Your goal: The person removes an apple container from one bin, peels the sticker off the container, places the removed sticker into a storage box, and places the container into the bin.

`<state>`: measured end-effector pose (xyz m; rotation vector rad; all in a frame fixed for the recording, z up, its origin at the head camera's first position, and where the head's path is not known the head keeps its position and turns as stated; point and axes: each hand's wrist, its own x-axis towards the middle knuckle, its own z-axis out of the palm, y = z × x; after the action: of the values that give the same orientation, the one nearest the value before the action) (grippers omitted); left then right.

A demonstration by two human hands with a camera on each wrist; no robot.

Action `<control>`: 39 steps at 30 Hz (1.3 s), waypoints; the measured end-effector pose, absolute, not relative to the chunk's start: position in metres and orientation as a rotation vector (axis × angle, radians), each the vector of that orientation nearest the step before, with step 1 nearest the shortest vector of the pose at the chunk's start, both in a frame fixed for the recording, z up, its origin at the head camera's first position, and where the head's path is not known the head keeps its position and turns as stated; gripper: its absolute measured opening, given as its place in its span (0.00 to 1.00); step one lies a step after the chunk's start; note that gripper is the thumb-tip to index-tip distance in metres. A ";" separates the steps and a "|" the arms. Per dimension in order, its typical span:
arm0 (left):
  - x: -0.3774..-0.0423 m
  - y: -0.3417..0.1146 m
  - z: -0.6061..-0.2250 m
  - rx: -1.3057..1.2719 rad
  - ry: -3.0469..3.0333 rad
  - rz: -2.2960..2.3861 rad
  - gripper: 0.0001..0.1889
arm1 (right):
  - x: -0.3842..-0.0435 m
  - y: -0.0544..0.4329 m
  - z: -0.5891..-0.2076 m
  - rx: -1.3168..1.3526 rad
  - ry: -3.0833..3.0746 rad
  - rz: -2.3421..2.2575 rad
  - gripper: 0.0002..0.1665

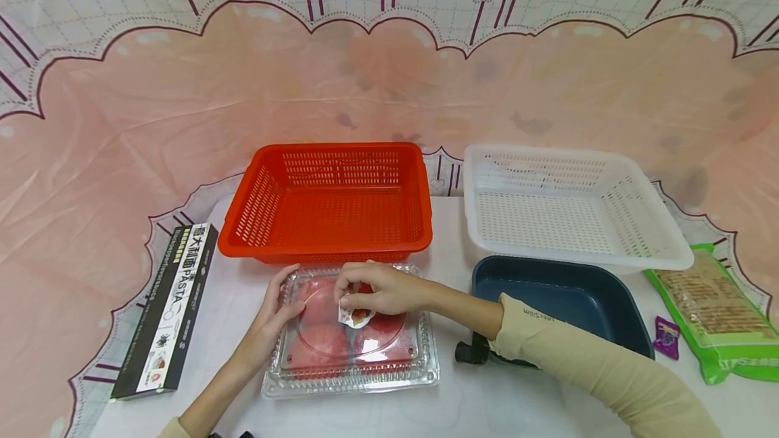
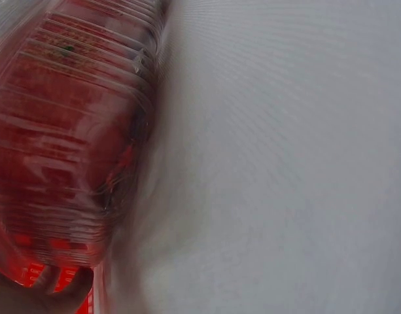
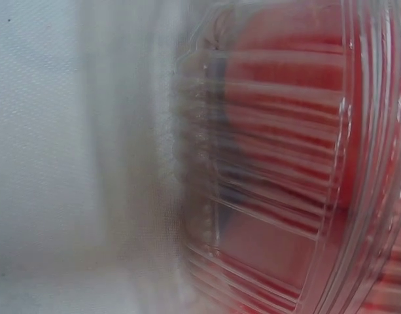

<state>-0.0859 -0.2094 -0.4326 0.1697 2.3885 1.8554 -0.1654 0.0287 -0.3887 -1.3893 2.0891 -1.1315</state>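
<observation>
A clear ribbed plastic box (image 1: 404, 384) with several large red rounds (image 1: 319, 343) inside lies on the white table. Its lid is down. My left hand (image 1: 268, 326) holds the box at its left side, thumb over the lid and fingers at the far left corner. In the left wrist view, fingers (image 2: 79, 288) bend against the end of the box. Over the middle of the lid, my right hand (image 1: 380, 289) pinches a small white printed label (image 1: 357, 318) between thumb and fingers. The right wrist view shows only the ribbed side wall (image 3: 272, 150) and table cloth.
Behind the box sits a red slotted basket (image 1: 335, 249), with a white basket (image 1: 578, 255) to its right. A dark blue tub (image 1: 548, 282) lies under the right forearm. At left is a black pasta box (image 1: 167, 316); at right, a purple packet (image 1: 666, 338) and a green bag (image 1: 718, 303).
</observation>
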 end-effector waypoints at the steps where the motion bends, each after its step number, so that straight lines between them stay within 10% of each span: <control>1: -0.086 -0.209 -0.433 0.167 2.388 1.854 0.31 | -0.165 0.029 -0.389 -1.385 2.081 -1.139 0.04; 39: -0.085 -0.209 -0.432 0.157 2.377 1.841 0.31 | -0.165 0.030 -0.390 -1.414 1.955 -1.230 0.04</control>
<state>-0.0848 -0.2093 -0.4318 0.1574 2.3772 1.8415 -0.1655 0.0299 -0.3902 -1.4139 1.9551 -1.2305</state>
